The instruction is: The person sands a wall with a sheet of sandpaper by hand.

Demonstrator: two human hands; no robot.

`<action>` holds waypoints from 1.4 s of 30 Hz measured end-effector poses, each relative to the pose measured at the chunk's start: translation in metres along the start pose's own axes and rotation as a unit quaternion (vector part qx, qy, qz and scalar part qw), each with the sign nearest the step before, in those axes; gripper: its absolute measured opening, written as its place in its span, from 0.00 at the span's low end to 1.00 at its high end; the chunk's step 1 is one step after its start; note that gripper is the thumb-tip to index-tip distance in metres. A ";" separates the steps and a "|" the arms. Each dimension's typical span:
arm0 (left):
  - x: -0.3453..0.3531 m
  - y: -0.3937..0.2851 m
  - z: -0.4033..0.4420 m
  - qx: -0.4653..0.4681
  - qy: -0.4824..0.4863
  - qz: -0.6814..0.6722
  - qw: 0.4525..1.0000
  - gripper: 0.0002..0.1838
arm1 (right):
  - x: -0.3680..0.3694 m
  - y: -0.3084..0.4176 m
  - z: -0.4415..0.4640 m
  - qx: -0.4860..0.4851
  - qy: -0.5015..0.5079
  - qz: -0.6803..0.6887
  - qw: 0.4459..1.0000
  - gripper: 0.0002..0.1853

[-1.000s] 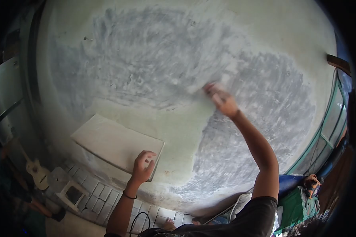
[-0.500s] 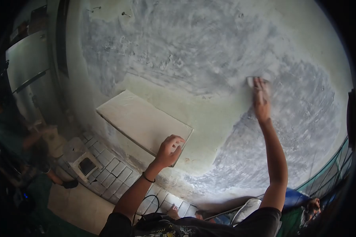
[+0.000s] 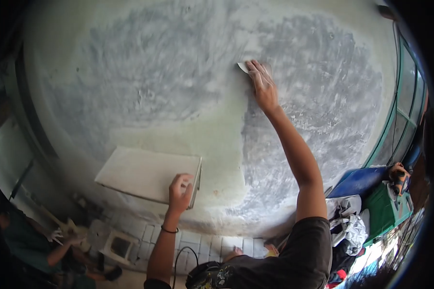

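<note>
My right hand [image 3: 260, 79] is pressed flat over a pale piece of sandpaper [image 3: 242, 67], against the grey-patched wall [image 3: 178, 62]. One curled corner of the sheet sticks out left of the fingertips; the rest is under the hand. Lower down, my left hand [image 3: 180, 191] is raised with loosely bent fingers and a gap at the thumb, nothing visible in it. It is in front of the right end of a white box-like ledge [image 3: 147, 164] on the wall; whether it touches the ledge I cannot tell.
At lower left a person in a dark green top [image 3: 24, 245] sits near a concrete block [image 3: 119, 244]. Pale tiles [image 3: 193, 239] line the wall's foot. At right are a green bin [image 3: 388, 212], a blue panel [image 3: 359, 180], crumpled cloth [image 3: 347, 226] and a green-framed window [image 3: 402, 111].
My view has turned to the right, bringing more of the window and bin into sight. My right hand has moved up and left relative to my body, still holding the sandpaper to the wall.
</note>
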State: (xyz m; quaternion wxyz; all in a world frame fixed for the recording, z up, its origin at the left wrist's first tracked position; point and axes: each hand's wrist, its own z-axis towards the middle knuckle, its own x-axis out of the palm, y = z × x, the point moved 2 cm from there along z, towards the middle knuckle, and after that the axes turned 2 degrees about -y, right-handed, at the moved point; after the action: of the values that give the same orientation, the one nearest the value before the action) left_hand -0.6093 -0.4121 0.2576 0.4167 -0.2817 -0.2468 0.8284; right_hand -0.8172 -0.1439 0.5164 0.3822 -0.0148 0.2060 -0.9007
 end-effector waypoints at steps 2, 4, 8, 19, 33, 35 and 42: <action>-0.002 0.000 0.000 0.003 0.007 0.002 1.000 0.13 | 0.010 0.008 -0.006 0.058 -0.084 -0.046 0.994 0.25; 0.002 -0.001 0.000 -0.011 0.000 0.002 1.000 0.14 | 0.046 0.033 -0.033 0.051 -0.038 -0.019 0.998 0.24; 0.002 0.007 -0.002 -0.015 0.008 -0.022 1.000 0.14 | 0.039 0.044 -0.030 -0.026 0.010 0.054 0.998 0.23; -0.001 0.000 0.000 -0.009 0.016 -0.009 1.000 0.14 | 0.009 0.019 -0.021 0.068 -0.044 -0.008 0.997 0.16; -0.001 0.001 -0.002 -0.025 0.003 -0.027 0.999 0.13 | 0.012 0.040 -0.033 0.039 0.028 -0.003 0.999 0.30; -0.002 0.000 0.003 -0.022 0.001 -0.020 1.000 0.13 | 0.002 0.021 -0.022 0.018 0.015 0.003 1.000 0.34; -0.002 0.003 0.001 -0.017 -0.004 -0.017 1.000 0.14 | 0.037 0.063 -0.055 -0.020 0.075 0.034 0.996 0.33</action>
State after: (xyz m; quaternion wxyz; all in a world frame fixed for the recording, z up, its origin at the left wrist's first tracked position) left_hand -0.6105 -0.4152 0.2568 0.4250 -0.2812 -0.2670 0.8179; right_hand -0.8107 -0.1889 0.4368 0.3960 0.0519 0.2525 -0.8813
